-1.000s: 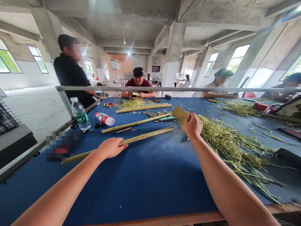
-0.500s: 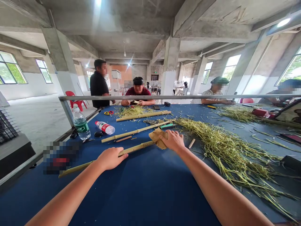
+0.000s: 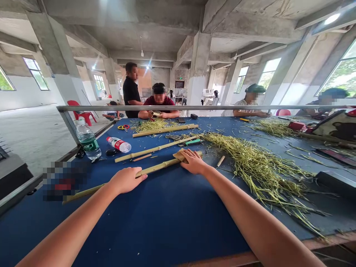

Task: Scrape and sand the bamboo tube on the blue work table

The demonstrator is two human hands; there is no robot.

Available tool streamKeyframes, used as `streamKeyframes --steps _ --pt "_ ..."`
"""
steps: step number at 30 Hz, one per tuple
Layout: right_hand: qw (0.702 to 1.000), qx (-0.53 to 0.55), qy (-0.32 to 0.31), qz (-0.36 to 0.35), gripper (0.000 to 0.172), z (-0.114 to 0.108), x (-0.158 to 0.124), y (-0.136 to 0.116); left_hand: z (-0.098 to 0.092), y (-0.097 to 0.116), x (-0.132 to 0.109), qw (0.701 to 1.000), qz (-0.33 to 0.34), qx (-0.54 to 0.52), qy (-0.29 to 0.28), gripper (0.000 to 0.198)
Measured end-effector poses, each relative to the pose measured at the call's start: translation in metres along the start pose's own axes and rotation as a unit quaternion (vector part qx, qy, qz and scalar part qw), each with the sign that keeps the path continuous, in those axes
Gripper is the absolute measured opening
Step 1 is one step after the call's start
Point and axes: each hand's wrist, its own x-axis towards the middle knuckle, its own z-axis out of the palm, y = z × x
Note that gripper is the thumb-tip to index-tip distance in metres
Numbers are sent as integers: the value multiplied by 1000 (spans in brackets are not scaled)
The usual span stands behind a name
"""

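Note:
My left hand [image 3: 127, 180] is closed round a bamboo pole [image 3: 158, 168] that slants across the blue table; its lower end shows beyond my wrist. Farther up the pole, my right hand [image 3: 192, 162] presses a tan sheet of sandpaper [image 3: 179, 155] over the bamboo, fingers curved on top. The pole's far tip peeks out past those fingers. Just behind lies a thinner bamboo stick [image 3: 147, 150], with a green-handled tool [image 3: 192, 142] by its far end. To the right of my right hand is a short wooden handle-like piece [image 3: 221, 161].
A heap of bamboo shavings [image 3: 256, 167] spreads over the right side. Two water bottles [image 3: 88, 142] are at the left, near scissors [image 3: 123, 127]. Another bamboo pole [image 3: 165, 130] lies farther back. A metal rail [image 3: 205, 108] crosses behind; people sit and stand beyond it.
My right hand has flattened over the sandpaper, which stood out more widely before and now lies folded against the pole. The view has shifted slightly; my left hand keeps its grip.

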Motion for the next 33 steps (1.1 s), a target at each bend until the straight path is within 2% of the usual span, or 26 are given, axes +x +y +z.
streamKeyframes --steps 5,10,14,18,22,25,28,33 --pt "999 -6 19 30 69 1 4 11 1 -1 0 1000 3 -6 4 52" --pt "997 -31 55 44 78 6 6 7 4 -4 2 1000 7 -11 12 53" --pt "996 -42 67 50 68 5 5 4 4 -4 1 1000 7 -9 13 54" --pt "999 -5 34 -32 62 5 -2 -16 4 -4 2 1000 0 -7 6 56" --pt "988 41 58 -137 59 9 -9 -49 4 -4 2 1000 0 -3 13 55" --pt "985 47 65 -151 55 10 -8 -58 4 -3 2 1000 -3 -2 10 54" --pt "991 33 64 -111 54 7 -1 -44 3 -2 1 1000 -5 -2 7 54" --pt "997 0 79 8 53 1 10 4 4 -4 1 1000 -3 -2 10 53"
